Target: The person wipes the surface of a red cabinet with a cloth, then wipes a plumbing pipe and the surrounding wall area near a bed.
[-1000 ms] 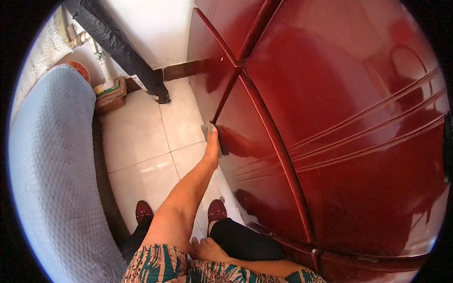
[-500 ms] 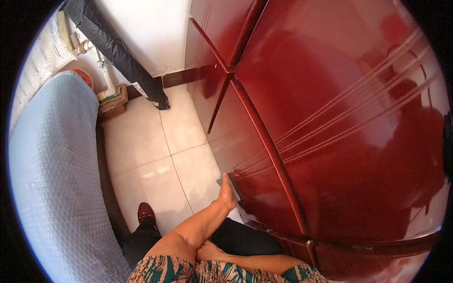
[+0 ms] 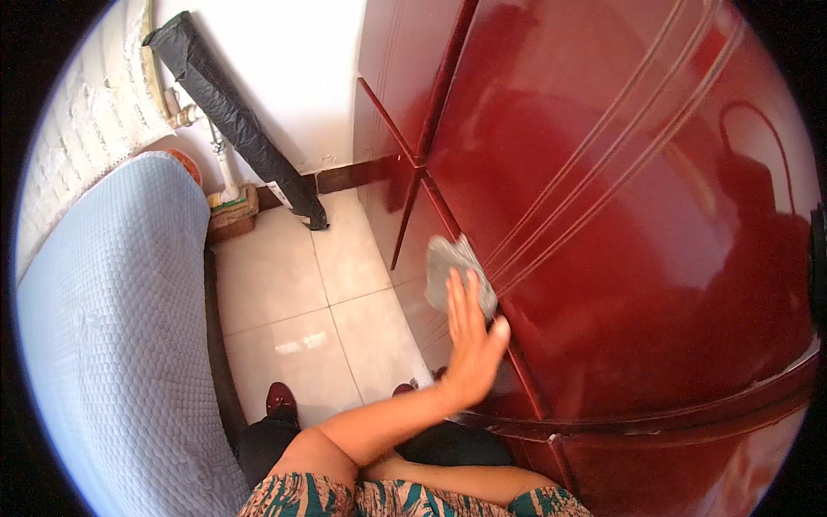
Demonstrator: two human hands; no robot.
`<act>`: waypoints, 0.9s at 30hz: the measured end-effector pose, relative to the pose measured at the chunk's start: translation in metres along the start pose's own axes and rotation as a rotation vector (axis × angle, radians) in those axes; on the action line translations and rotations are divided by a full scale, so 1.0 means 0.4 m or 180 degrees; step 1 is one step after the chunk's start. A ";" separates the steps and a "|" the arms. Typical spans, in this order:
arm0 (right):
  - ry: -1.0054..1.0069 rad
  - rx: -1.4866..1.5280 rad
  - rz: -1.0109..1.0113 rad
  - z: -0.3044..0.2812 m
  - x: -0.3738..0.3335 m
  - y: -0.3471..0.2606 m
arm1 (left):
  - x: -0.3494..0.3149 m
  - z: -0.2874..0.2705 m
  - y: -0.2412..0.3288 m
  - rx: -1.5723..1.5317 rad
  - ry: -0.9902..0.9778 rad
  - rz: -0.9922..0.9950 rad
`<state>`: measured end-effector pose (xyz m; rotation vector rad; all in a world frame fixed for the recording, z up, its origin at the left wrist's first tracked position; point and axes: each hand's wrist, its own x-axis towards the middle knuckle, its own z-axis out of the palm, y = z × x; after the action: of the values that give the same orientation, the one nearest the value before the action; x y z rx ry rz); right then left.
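Grey cloth (image 3: 457, 252) lies spread against the glossy dark-red cabinet (image 3: 620, 258), across the raised red strip (image 3: 441, 207) that runs down its front, below the spot where the strips cross. Its long axis slants from far left to near right, roughly along that strip; the rounded far end points away from the person and pokes out past the fingertips, while the near right end shows beside the fingers. The left hand (image 3: 472, 345) rests on the cloth, palm down, fingers stretched out and pointing far, thumb held apart on the right; it is not curled round the cloth. The right hand (image 3: 383, 466) is mostly hidden below the left forearm, so whether it is open or closed cannot be told. Well to the left sits a pale-blue quilted cover (image 3: 121, 336). Cream floor tiles (image 3: 284, 276) lie between it and the cabinet, and at the far side a long black wrapped bundle (image 3: 241, 121) leans against the white wall (image 3: 284, 69).
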<state>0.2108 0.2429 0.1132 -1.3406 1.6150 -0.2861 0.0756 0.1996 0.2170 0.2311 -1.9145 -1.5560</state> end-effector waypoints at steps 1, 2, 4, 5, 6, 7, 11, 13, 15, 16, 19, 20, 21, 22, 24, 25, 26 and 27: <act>0.0620 0.0109 -0.0286 0.028 0.010 0.019 | 0.045 0.001 -0.023 0.0013 0.0234 -0.0003; 0.0244 -0.0416 -0.0243 0.066 0.043 0.061 | 0.094 -0.001 -0.033 -0.0019 0.0318 -0.0061; -0.0313 -0.1124 -0.0365 0.044 0.050 0.027 | 0.185 -0.052 -0.078 -0.0109 0.0530 -0.0070; -0.0466 -0.1312 -0.0389 0.004 0.029 -0.007 | 0.230 -0.072 -0.102 -0.0215 0.0592 -0.0120; 0.0052 -0.1582 -0.0734 0.043 0.037 0.027 | 0.270 -0.078 -0.117 -0.0373 0.0650 -0.0125; 0.0437 -0.1534 -0.0914 0.068 0.043 0.044 | 0.305 -0.090 -0.155 -0.0564 0.0697 -0.0206; 0.1244 -0.1312 -0.1295 0.100 0.058 0.088 | 0.292 -0.097 -0.279 -0.1850 0.0342 -0.1180; 0.0838 -0.1284 -0.1044 0.086 0.055 0.076 | 0.232 -0.083 -0.328 -0.2067 0.0294 -0.1598; -0.0033 -0.1319 -0.0488 0.026 0.034 0.011 | 0.143 -0.067 -0.371 -0.2106 0.0383 -0.1958; -0.0228 -0.1217 -0.0394 0.007 0.032 -0.009 | 0.095 -0.058 -0.378 -0.1814 0.0395 -0.1816; 0.0009 -0.0481 -0.0195 0.001 0.016 0.000 | -0.012 -0.009 -0.267 -0.0842 0.0144 -0.1206; 0.0621 0.0018 -0.0290 0.040 0.009 0.014 | -0.045 -0.001 -0.235 -0.0719 -0.0002 -0.0866; 0.1242 0.0524 -0.0379 0.061 0.004 0.024 | -0.063 0.003 -0.189 -0.0430 -0.0156 -0.0483; 0.0959 0.0458 -0.0281 0.058 0.005 0.022 | -0.068 -0.005 -0.148 -0.0315 -0.0214 -0.0103; 0.0358 0.0338 -0.0098 0.028 0.015 0.020 | -0.063 -0.026 -0.090 -0.0097 -0.0303 0.0343; 0.0055 0.0285 -0.0003 0.028 0.018 0.020 | -0.054 -0.042 -0.067 -0.0001 -0.0348 0.0414; 0.0064 0.0297 0.0122 0.010 0.022 -0.005 | -0.044 -0.056 -0.052 0.0105 -0.0390 0.0493; -0.0002 0.0042 -0.0001 -0.011 0.007 -0.019 | -0.041 -0.063 -0.044 0.0173 -0.0274 0.0548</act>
<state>0.2124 0.2359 0.1192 -1.3307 1.6099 -0.2961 0.0986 0.1826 0.1966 0.0215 -1.9884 -1.4221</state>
